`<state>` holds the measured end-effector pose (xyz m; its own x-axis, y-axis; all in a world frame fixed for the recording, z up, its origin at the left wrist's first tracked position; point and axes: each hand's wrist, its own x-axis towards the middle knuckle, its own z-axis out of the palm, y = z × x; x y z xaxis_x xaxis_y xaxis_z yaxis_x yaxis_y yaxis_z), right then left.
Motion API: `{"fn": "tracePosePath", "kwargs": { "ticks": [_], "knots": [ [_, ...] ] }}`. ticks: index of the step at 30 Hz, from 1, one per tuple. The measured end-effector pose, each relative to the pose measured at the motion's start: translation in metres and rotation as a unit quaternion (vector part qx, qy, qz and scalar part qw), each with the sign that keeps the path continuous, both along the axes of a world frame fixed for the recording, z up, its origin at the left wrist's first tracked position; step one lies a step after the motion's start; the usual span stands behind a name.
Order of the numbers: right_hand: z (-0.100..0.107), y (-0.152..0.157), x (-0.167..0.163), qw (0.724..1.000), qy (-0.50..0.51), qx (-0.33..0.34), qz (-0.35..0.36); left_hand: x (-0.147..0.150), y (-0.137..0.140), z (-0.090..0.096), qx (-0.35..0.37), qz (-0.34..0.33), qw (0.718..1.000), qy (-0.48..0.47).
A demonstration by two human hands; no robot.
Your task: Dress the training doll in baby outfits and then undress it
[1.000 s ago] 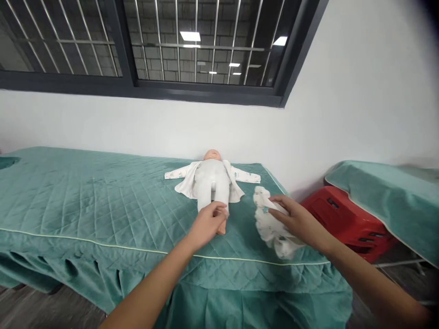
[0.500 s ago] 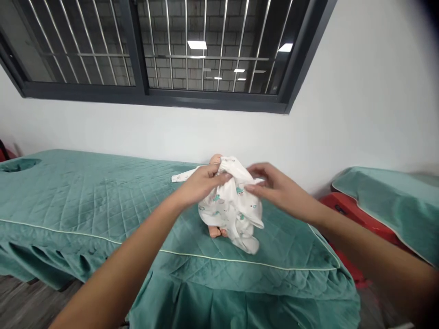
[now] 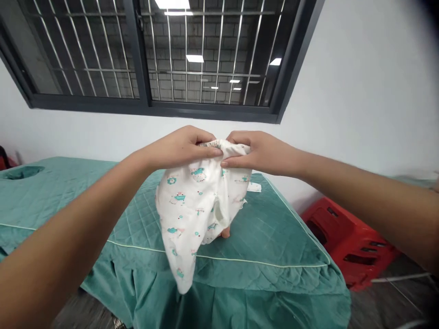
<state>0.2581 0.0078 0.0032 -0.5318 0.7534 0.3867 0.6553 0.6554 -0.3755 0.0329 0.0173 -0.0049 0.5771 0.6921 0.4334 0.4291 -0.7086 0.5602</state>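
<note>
A white wall [image 3: 360, 87] is broken by a wide, dark-framed window [image 3: 212, 110], behind whose glass metal bars [image 3: 206, 73] and grey blockwork are seen; bright rectangles of light are shown in the panes. Below it, a bed, set against the wall, is covered by a green quilted spread [image 3: 274, 233], edged with pale piping [image 3: 247, 260] and falling in loose folds at the front. A dark oval opening [image 3: 24, 172] is seen in its surface at the far left. At the right, red plastic stools [image 3: 338, 230] are placed just beside the bed, on a dark floor [image 3: 398, 304].

Printed white baby trousers [image 3: 187, 205] are held up above the bed's near part, one leg hanging past the front edge. Their gathered waistband is pinched between thumb and fingers by both the left hand [image 3: 185, 148] and the right hand [image 3: 264, 153], set close together. A doll [image 3: 225, 232] on the spread is mostly hidden behind the cloth; a foot is seen below it and a white sleeve [image 3: 254, 187] to the right.
</note>
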Motion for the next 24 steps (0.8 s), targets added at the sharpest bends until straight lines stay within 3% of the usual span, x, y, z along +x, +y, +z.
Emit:
{"fn": "tracePosePath", "kwargs": {
  "ticks": [3,7,10,14,18,24],
  "knots": [
    [-0.002,-0.005,0.005,0.995,0.023,-0.097,-0.003,-0.011,-0.005,0.007,0.020,0.020,0.999,0.028],
    [-0.004,-0.007,0.000,0.966,0.129,-0.209,0.086,-0.018,-0.009,0.010,0.000,0.016,1.000,0.019],
    [-0.006,-0.006,-0.011,0.937,0.210,-0.233,0.152,-0.019,-0.010,0.011,-0.018,0.005,1.000,-0.008],
    [-0.016,-0.001,-0.016,0.933,0.199,-0.262,0.145,-0.023,-0.005,0.003,-0.052,-0.012,0.998,-0.038],
    [-0.038,0.011,-0.011,0.928,0.207,-0.284,0.122,-0.022,0.011,-0.022,-0.162,-0.067,0.984,-0.020],
    [-0.073,0.041,-0.005,0.934,0.276,-0.223,0.031,0.009,0.044,-0.091,-0.319,-0.162,0.934,-0.019]
  ]
}}
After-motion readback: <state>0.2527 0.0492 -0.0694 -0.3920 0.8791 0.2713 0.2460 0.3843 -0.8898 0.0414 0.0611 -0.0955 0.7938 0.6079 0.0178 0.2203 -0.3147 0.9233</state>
